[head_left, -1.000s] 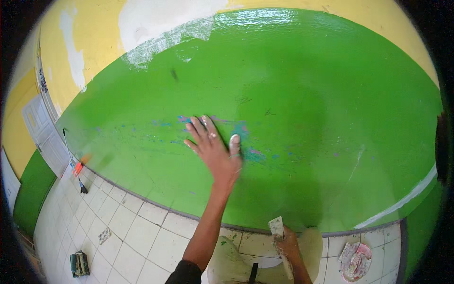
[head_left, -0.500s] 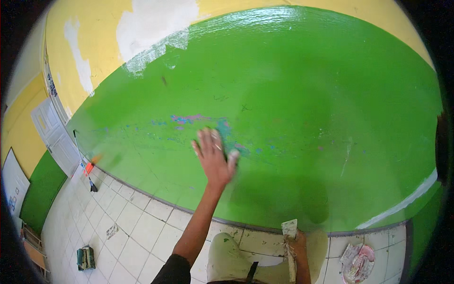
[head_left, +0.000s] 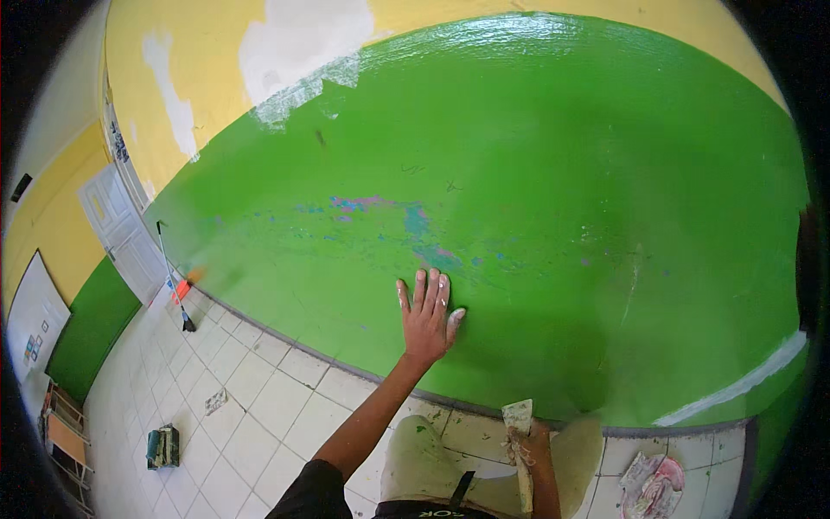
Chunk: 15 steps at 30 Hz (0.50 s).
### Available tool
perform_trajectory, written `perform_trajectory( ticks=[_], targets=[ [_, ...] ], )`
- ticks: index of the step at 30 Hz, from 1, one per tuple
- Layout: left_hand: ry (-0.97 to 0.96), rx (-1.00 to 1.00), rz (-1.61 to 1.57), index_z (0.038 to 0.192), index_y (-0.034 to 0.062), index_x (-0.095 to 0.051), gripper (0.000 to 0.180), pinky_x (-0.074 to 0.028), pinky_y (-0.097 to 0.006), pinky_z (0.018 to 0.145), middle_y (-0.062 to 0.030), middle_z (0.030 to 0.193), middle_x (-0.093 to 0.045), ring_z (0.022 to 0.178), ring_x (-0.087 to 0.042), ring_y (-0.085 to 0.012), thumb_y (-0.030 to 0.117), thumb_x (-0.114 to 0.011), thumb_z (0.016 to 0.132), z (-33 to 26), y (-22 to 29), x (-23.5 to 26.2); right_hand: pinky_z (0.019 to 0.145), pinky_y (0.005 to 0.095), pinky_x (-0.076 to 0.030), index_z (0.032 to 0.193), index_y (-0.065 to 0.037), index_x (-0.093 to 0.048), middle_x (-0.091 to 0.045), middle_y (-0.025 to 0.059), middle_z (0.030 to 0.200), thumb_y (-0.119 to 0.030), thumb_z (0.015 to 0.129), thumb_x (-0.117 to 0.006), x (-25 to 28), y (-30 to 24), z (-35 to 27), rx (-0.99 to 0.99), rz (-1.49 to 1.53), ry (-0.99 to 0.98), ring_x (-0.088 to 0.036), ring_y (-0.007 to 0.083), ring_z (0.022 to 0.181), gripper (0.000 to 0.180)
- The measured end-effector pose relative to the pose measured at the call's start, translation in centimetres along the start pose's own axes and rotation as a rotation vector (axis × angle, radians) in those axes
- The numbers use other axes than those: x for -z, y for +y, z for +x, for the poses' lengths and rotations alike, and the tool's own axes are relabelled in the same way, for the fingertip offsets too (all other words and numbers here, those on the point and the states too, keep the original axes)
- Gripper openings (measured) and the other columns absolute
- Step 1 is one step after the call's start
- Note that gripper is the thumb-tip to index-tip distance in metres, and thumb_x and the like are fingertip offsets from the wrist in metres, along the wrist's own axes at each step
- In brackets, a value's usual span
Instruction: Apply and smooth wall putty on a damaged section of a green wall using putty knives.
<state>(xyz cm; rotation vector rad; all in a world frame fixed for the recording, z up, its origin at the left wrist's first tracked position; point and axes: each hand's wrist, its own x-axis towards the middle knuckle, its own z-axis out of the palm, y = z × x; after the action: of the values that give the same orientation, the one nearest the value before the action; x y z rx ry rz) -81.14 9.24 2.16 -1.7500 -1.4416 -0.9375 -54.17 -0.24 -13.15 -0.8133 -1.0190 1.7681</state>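
Observation:
My left hand [head_left: 424, 324] lies flat against the green wall [head_left: 519, 173], fingers spread and pointing up, with white smears on the fingertips. Just above it is a worn patch [head_left: 417, 221] where blue and pink paint shows through the green. Low in front of me, my right hand [head_left: 536, 445] is wrapped round a putty knife [head_left: 518, 415]. The knife's pale, crusted blade points up and its handle runs down beside my wrist.
A plastic bag with pinkish-white filler [head_left: 653, 489] rests on the tiled floor [head_left: 285, 398] at the right. On the left are a dark green box-like thing [head_left: 162, 447], a flat scrap [head_left: 216, 401], a long-handled broom [head_left: 173, 285] against the wall, and a white door [head_left: 117, 229].
My left hand has slid down the wall and a little to the right, uncovering more of the blue patch. My right hand keeps its hold on the putty knife. The view has turned slightly left.

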Motion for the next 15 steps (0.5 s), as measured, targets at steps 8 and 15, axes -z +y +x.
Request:
perform_trajectory(
  ticks=[8,15],
  targets=[
    [0.125,0.162,-0.131,0.143,-0.0015,-0.032,0.067,-0.003,-0.065,0.111,-0.0187,0.152,-0.025,0.143,-0.016,-0.0382,0.039,-0.050,0.093,1.0,3.2,-1.4,0.030,0.0354,-0.043,0.099,0.001,-0.058,-0.060,0.0121,0.067,0.001,0.084,-0.060,0.4,0.7,0.1,-0.038,-0.224,0.047,-0.053,0.0223,0.039,0.015],
    [-0.021,0.000,0.185,0.146,-0.0004,-0.025,0.067,0.001,-0.063,0.112,-0.0210,0.154,-0.019,0.144,-0.014,-0.0369,0.040,-0.044,0.096,-0.5,-1.8,-1.2,0.032,0.0362,-0.045,0.101,0.002,-0.059,-0.062,0.0143,0.067,0.001,0.082,-0.065,0.0,1.6,0.2,-0.047,-0.108,0.045,-0.053,0.0215,0.039,0.020]
  ],
)
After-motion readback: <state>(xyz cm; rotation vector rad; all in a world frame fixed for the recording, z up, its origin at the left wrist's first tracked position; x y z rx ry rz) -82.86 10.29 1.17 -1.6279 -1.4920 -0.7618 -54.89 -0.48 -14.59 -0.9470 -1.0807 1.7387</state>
